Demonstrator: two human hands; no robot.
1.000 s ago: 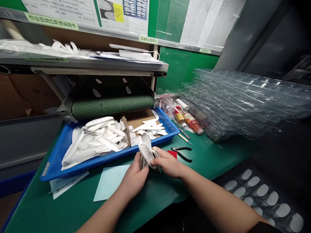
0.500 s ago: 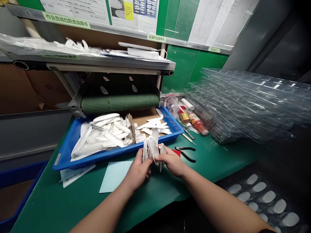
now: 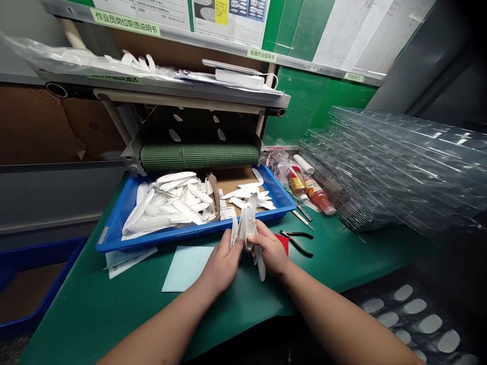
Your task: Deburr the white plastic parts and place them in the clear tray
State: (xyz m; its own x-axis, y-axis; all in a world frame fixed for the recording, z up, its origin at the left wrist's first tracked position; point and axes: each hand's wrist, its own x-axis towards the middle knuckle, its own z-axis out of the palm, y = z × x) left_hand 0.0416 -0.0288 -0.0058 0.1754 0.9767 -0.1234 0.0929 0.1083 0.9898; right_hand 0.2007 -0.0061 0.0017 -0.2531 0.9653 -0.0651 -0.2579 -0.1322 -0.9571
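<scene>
Over the green table, in front of a blue tray (image 3: pixel 114 244), both my hands grip white oval plastic parts. My left hand (image 3: pixel 224 261) is closed around several of these white plastic parts (image 3: pixel 243 230), which stand upright like a fan. With thumb and fingers, my right hand (image 3: pixel 271 251) pinches parts of the same bunch from the right side. One long white part (image 3: pixel 261 264) sticks out downward below my right fingers. Loose white parts (image 3: pixel 178 203) fill the left side of the tray, and fewer lie right of a cardboard divider (image 3: pixel 215 195).
Behind the tray, a green conveyor belt (image 3: pixel 198 156) carries a few white parts. Black-handled cutting pliers (image 3: pixel 300 241) and a red piece (image 3: pixel 282 242) lie to the right. Clear plastic trays (image 3: pixel 399 162) are stacked at far right. A light blue sheet (image 3: pixel 186 268) lies front left.
The view has shifted, so the scene appears further right. A long part now points downward beneath my right hand. Both hands still hold the bunch.
</scene>
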